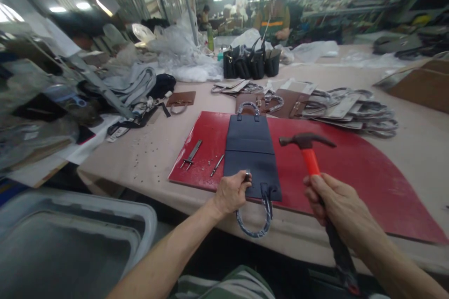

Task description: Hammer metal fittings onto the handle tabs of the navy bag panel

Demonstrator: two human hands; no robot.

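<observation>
Over the near-left part of the navy bag panel (249, 138), your left hand (229, 194) has its fingertips closed in a pinch on a small shiny metal piece (247, 176), perhaps a setting die. Right of the panel and apart from it, your right hand (336, 196) is wrapped firmly round the claw hammer (311, 162), whose head stands clear of the panel. Your left fingers are right at the panel's surface; your right fingers are well off it.

On the panel's far edge, the film-wrapped far handle (249, 103) looks fitted, both tabs lying flat. At the near edge, the near handle (254, 234) has its right tab on the panel, but your left hand hides its other end, so that side seems the part left; you can't tell for sure from here. Beneath the panel lies the red board (351, 168). Left of the panel are a rod punch (217, 166) and, farther out, a pronged punch (192, 154); beyond it sit brown leather panels (287, 102).
</observation>
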